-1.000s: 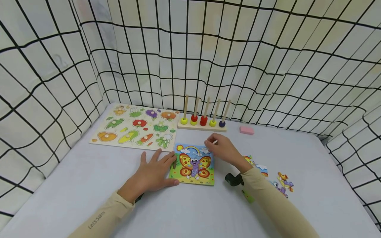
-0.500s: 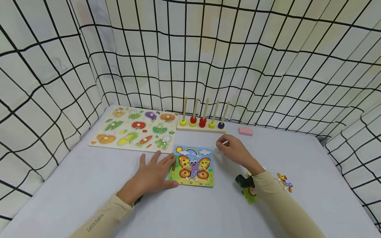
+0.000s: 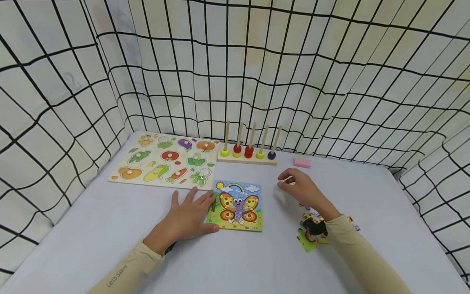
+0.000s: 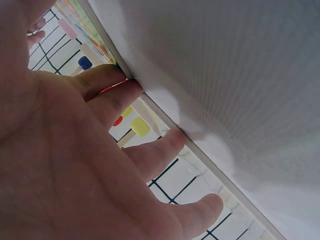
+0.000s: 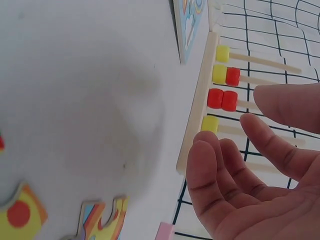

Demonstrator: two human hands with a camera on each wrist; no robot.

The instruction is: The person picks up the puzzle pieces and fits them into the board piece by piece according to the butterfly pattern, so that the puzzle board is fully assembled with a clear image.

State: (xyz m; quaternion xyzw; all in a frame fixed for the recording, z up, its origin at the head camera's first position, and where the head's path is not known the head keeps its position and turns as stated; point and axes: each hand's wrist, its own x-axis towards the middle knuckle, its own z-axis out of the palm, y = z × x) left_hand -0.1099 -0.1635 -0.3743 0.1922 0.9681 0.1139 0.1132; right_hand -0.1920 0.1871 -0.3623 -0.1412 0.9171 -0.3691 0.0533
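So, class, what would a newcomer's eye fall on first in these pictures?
Probably the bright butterfly puzzle on the white table, with the left hand at its left edge. Next might be the vegetable board and, beside it, the abacus with its coloured beads, both further back near the black netting. The loose puzzle pieces by the right sleeve could come third.

A booth-like space: black netting (image 3: 208, 75) and pale cloth (image 3: 238, 24) stand behind the table (image 3: 235, 261) and along both its sides.
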